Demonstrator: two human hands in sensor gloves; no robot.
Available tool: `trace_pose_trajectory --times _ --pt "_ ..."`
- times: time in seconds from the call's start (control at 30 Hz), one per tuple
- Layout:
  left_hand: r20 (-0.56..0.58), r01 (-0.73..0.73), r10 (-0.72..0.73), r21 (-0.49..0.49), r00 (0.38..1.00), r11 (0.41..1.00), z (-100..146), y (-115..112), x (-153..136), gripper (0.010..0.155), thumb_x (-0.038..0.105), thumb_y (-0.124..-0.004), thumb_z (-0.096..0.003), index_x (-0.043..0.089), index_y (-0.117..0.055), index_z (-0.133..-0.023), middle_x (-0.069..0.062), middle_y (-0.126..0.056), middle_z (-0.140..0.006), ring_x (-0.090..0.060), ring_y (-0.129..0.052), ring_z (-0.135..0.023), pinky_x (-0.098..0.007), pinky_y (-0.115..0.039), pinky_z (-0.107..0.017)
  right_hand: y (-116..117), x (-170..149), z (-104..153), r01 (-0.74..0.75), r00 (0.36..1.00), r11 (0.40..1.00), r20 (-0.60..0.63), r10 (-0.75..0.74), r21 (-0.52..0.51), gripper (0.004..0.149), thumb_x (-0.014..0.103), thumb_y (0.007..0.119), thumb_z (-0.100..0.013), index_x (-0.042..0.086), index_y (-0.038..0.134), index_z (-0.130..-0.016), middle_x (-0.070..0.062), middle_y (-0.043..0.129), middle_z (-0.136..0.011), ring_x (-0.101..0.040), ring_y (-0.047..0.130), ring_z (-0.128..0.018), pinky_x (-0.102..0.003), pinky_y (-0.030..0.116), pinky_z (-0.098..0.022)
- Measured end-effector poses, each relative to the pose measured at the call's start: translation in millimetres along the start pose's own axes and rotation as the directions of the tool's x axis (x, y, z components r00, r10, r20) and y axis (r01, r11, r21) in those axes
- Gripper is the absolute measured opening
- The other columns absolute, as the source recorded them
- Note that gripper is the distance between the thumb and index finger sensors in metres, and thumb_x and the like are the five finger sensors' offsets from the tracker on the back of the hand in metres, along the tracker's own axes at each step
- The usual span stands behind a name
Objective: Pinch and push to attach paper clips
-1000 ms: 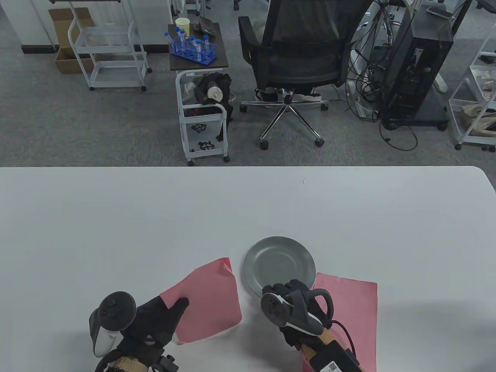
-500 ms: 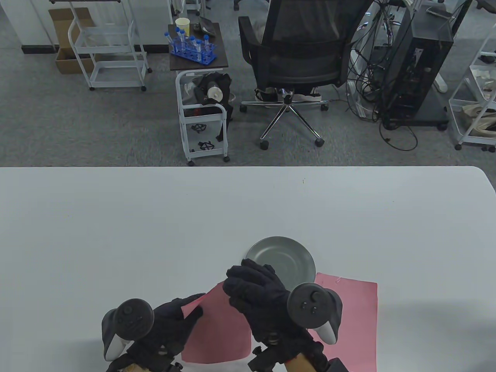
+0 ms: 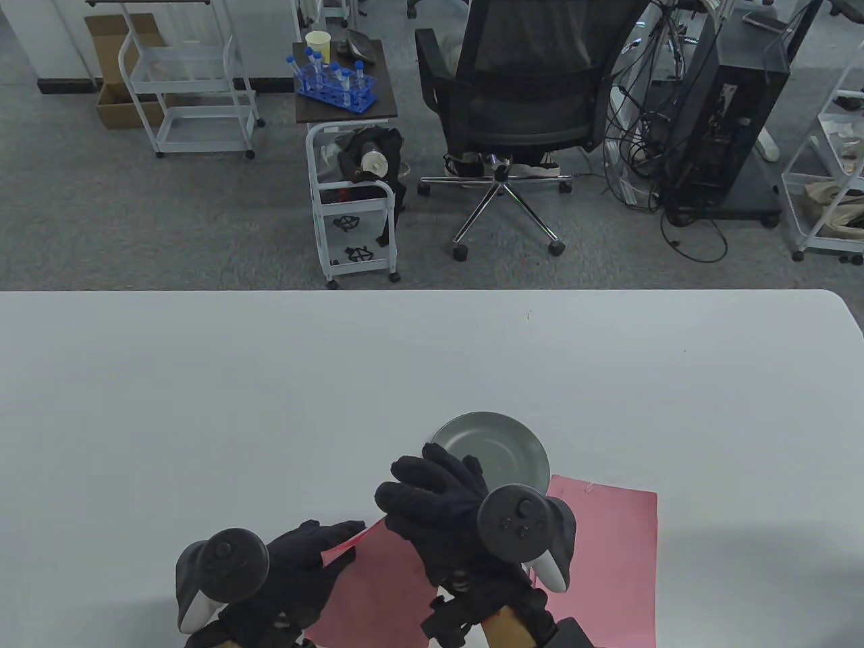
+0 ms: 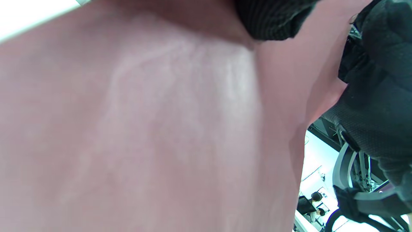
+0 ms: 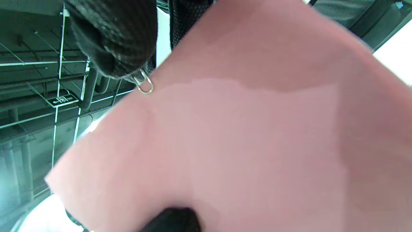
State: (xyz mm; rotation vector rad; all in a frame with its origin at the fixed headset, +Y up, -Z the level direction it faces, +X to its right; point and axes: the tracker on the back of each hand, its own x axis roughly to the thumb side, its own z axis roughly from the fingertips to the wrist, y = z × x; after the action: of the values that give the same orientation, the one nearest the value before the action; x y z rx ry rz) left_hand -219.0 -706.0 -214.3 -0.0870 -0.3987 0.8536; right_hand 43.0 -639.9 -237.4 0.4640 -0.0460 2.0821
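A silver wire paper clip (image 5: 144, 84) is pinched by the right hand (image 3: 439, 503) at the edge of a pink paper sheet (image 3: 378, 587). The left hand (image 3: 304, 560) pinches that sheet's corner, lifted above the white table (image 3: 270, 391). Behind sits a grey metal plate (image 3: 503, 449), touching 1 more pink sheet (image 3: 617, 540).

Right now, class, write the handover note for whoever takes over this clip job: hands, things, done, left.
Left hand holds the lifted pink sheet by its left edge.
Right hand pinches a paper clip at that sheet's top edge; whether it is fully on cannot be told.
A second pink sheet lies flat on the table, a clip at its top edge, beside the grey plate.
Left: push the clip home, then set the sheet down.
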Motion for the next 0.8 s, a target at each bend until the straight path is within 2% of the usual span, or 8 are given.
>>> trace_pose_trajectory --times 0.2,0.43,0.57,0.7,0.73,0.77,0.8 --pt "0.009 0.007 -0.007 0.0 1.0 1.0 -0.9 -3.2 1.1 0.042 0.04 -0.078 -0.0456 0.031 -0.086 -0.086 0.005 -0.102 -0.069 -0.019 -0.102 -0.068 -0.057 -0.064 -0.073 0.5 -0.8 1.9 -0.038 0.999 0.999 0.015 0.039 -0.03 0.036 0.042 0.082 -0.039 0.042 0.081 -0.075 0.004 0.07 -0.102 -0.037 0.047 -0.104 -0.067 0.024 -0.073" --pt "-0.004 -0.128 0.128 -0.044 0.992 0.991 -3.1 -5.8 -6.8 0.042 0.04 -0.078 -0.0456 0.03 -0.087 -0.085 0.005 -0.102 -0.067 -0.018 -0.102 -0.066 -0.057 -0.065 -0.073 12.8 -1.8 8.9 -0.171 0.984 0.977 0.035 0.176 -0.127 0.038 0.043 0.08 -0.04 0.04 0.079 -0.078 -0.001 0.063 -0.104 -0.041 0.041 -0.103 -0.068 0.018 -0.071" --pt "-0.006 -0.138 0.138 -0.052 0.99 0.989 -3.3 -5.7 -7.4 0.042 0.04 -0.078 -0.0455 0.03 -0.088 -0.085 0.006 -0.102 -0.067 -0.018 -0.102 -0.066 -0.057 -0.065 -0.073 19.0 8.1 15.6 -0.364 0.919 0.906 0.077 0.387 -0.215 0.04 0.045 0.077 -0.041 0.039 0.077 -0.08 -0.002 0.06 -0.105 -0.041 0.039 -0.103 -0.068 0.017 -0.072" --pt "-0.021 -0.127 0.126 -0.058 0.992 0.99 -3.3 -5.6 -9.8 0.042 0.04 -0.078 -0.0456 0.029 -0.088 -0.085 0.005 -0.102 -0.067 -0.018 -0.103 -0.066 -0.057 -0.065 -0.073 28.0 12.8 18.2 -0.52 0.833 0.826 0.086 0.547 -0.216 0.043 0.043 0.077 -0.042 0.039 0.072 -0.085 -0.006 0.057 -0.108 -0.044 0.036 -0.103 -0.069 0.016 -0.07" --pt "-0.034 -0.125 0.123 -0.06 0.992 0.99 -3.8 -4.7 -11.6 0.042 0.04 -0.078 -0.0458 0.03 -0.087 -0.085 0.006 -0.102 -0.067 -0.018 -0.103 -0.066 -0.057 -0.065 -0.073 28.6 12.2 18.9 -0.557 0.814 0.81 0.071 0.576 -0.185 0.049 0.044 0.076 -0.042 0.038 0.067 -0.089 -0.008 0.05 -0.11 -0.045 0.032 -0.103 -0.069 0.014 -0.07" --pt "-0.034 -0.144 0.143 -0.062 0.989 0.988 -3.9 -3.4 -12.6 0.042 0.041 -0.077 -0.0459 0.032 -0.086 -0.086 0.006 -0.102 -0.069 -0.017 -0.103 -0.068 -0.057 -0.064 -0.073 28.6 10.9 19.9 -0.566 0.811 0.807 0.061 0.582 -0.167 0.065 0.048 0.076 -0.04 0.036 0.049 -0.098 -0.01 0.032 -0.113 -0.045 0.022 -0.103 -0.068 0.01 -0.069" --pt "-0.033 -0.183 0.182 -0.044 0.983 0.982 -3.3 -1.2 -13.5 0.043 0.041 -0.077 -0.0465 0.031 -0.085 -0.087 0.006 -0.101 -0.07 -0.018 -0.102 -0.07 -0.057 -0.064 -0.073 25.4 7.5 23.2 -0.558 0.821 0.815 0.038 0.569 -0.157 0.085 0.053 0.075 -0.039 0.031 0.023 -0.101 -0.011 0.014 -0.112 -0.046 0.016 -0.102 -0.068 0.01 -0.069"
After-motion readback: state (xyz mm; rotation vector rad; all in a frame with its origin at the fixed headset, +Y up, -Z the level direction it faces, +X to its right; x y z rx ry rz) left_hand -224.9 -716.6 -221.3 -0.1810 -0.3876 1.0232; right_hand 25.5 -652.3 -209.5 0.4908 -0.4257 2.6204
